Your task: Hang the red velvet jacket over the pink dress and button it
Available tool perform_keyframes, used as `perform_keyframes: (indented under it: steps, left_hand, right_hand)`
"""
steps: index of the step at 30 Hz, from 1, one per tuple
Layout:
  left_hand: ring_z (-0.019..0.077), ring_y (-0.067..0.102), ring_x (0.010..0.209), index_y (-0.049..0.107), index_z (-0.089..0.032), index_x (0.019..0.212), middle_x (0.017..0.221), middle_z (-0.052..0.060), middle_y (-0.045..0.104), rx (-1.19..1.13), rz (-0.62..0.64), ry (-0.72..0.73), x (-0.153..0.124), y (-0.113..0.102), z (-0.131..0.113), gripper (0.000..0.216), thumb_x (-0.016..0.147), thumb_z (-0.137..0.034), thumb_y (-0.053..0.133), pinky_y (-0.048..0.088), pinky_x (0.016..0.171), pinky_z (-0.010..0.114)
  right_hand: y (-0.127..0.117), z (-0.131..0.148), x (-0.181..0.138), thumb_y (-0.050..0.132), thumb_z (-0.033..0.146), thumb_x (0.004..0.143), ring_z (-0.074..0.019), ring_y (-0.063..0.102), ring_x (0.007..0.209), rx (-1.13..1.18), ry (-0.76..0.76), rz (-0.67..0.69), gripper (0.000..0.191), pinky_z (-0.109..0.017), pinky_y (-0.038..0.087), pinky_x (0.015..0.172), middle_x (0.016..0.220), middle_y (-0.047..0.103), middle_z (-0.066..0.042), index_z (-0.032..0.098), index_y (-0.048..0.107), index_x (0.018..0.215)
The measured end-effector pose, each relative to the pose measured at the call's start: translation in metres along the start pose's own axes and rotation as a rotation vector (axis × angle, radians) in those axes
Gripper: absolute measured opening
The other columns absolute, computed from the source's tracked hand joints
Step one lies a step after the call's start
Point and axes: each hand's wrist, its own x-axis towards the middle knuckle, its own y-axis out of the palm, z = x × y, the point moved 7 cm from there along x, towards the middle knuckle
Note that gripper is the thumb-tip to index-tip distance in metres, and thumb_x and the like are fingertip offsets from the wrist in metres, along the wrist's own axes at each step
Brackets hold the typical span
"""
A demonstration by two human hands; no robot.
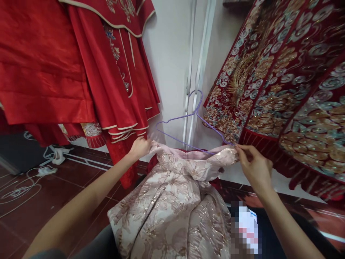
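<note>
A pale pink brocade dress (175, 201) with a gold floral pattern hangs down in front of me, its top edge held up between both hands. My left hand (140, 146) is closed on the left shoulder of the dress. My right hand (252, 163) pinches the right shoulder, where the end of a thin purple wire hanger (195, 115) meets the cloth. The hanger sits tilted above the neckline, its hook up against the white wall (169, 54).
Plain red satin garments (67, 68) hang at the left. Heavily embroidered dark red garments (285, 82) hang at the right. White cables (24, 180) lie on the dark red tiled floor at lower left. A white pipe (199, 61) runs up the wall.
</note>
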Motion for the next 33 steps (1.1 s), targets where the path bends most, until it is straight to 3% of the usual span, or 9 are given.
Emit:
perform_keyframes:
  steps: [3,6,9,12,16,20,25,29,33]
  left_hand:
    - [0.0244,0.059,0.090,0.065,-0.014,0.088,0.089,0.014,0.065,0.012,-0.114,0.192,-0.013,-0.015,-0.028,0.037,0.094,-0.033,0.034,0.044,0.084,0.037]
    - [0.0238,0.054,0.099,0.065,-0.016,0.093,0.100,0.013,0.061,-0.034,-0.249,0.391,-0.015,-0.046,-0.072,0.036,0.095,-0.032,0.033,0.042,0.085,0.036]
    - [0.0235,0.055,0.099,0.066,-0.017,0.091,0.104,0.013,0.061,-0.082,-0.253,0.601,-0.012,-0.063,-0.125,0.030,0.093,-0.029,0.039,0.042,0.088,0.038]
    - [0.0209,0.061,0.085,0.065,-0.014,0.089,0.092,0.012,0.064,-0.083,-0.101,0.725,-0.014,-0.052,-0.169,0.021,0.088,-0.021,0.046,0.046,0.077,0.034]
    - [0.0204,0.063,0.073,0.066,-0.012,0.089,0.081,0.012,0.067,-0.021,0.060,0.723,-0.025,-0.023,-0.196,0.015,0.080,-0.015,0.054,0.045,0.061,0.031]
    - [0.0228,0.059,0.102,0.069,-0.014,0.087,0.111,0.014,0.066,0.039,-0.090,0.879,-0.033,-0.026,-0.211,0.015,0.082,-0.018,0.055,0.046,0.083,0.035]
    - [0.0300,0.026,0.139,0.068,-0.015,0.088,0.153,0.013,0.027,-0.035,-0.262,0.757,-0.004,-0.046,-0.201,0.019,0.086,-0.024,0.051,0.025,0.110,0.050]
    - [0.0365,0.030,0.135,0.067,-0.014,0.089,0.155,0.015,0.021,-0.153,-0.145,0.585,0.010,-0.033,-0.181,0.021,0.086,-0.027,0.050,0.035,0.098,0.051]
    - [0.0279,0.049,0.111,0.065,-0.018,0.087,0.147,0.008,0.038,-0.229,-0.105,0.532,0.005,-0.026,-0.157,0.023,0.089,-0.024,0.043,0.039,0.086,0.044]
  right_hand:
    - [0.008,-0.033,-0.020,0.049,0.049,0.085,-0.0291,0.069,0.086,0.018,0.128,0.061,0.035,-0.042,0.050,0.082,0.093,0.073,-0.011,0.022,0.067,0.097]
    - [0.034,-0.046,-0.042,0.056,0.045,0.078,-0.0290,0.070,0.078,0.082,0.140,0.417,0.024,-0.043,0.052,0.076,0.081,0.074,-0.006,0.025,0.068,0.082]
    - [0.046,-0.031,-0.060,0.057,0.045,0.079,-0.0272,0.070,0.077,0.215,0.088,0.721,0.022,-0.040,0.055,0.071,0.082,0.075,-0.004,0.026,0.069,0.081]
    - [0.035,-0.010,-0.058,0.057,0.048,0.082,-0.0264,0.070,0.082,0.306,0.075,0.730,0.027,-0.039,0.056,0.073,0.086,0.075,-0.005,0.025,0.069,0.089]
    - [0.019,0.005,-0.047,0.059,0.050,0.081,-0.0270,0.069,0.086,0.399,0.080,0.643,0.033,-0.040,0.057,0.076,0.093,0.074,-0.008,0.023,0.070,0.097]
    - [0.017,0.012,-0.044,0.060,0.050,0.080,-0.0256,0.069,0.086,0.403,0.097,0.609,0.034,-0.039,0.056,0.078,0.097,0.073,-0.007,0.023,0.070,0.099]
    - [0.021,0.034,-0.045,0.058,0.049,0.082,-0.0226,0.068,0.085,0.397,0.060,0.573,0.030,-0.035,0.055,0.076,0.094,0.073,-0.004,0.026,0.070,0.097]
    - [0.022,0.038,-0.045,0.058,0.049,0.082,-0.0222,0.068,0.084,0.410,0.060,0.550,0.030,-0.032,0.054,0.073,0.093,0.073,-0.004,0.024,0.071,0.094]
    - [0.015,0.018,-0.040,0.059,0.050,0.080,-0.0224,0.068,0.081,0.423,0.115,0.486,0.034,-0.032,0.054,0.069,0.093,0.073,-0.006,0.022,0.070,0.096]
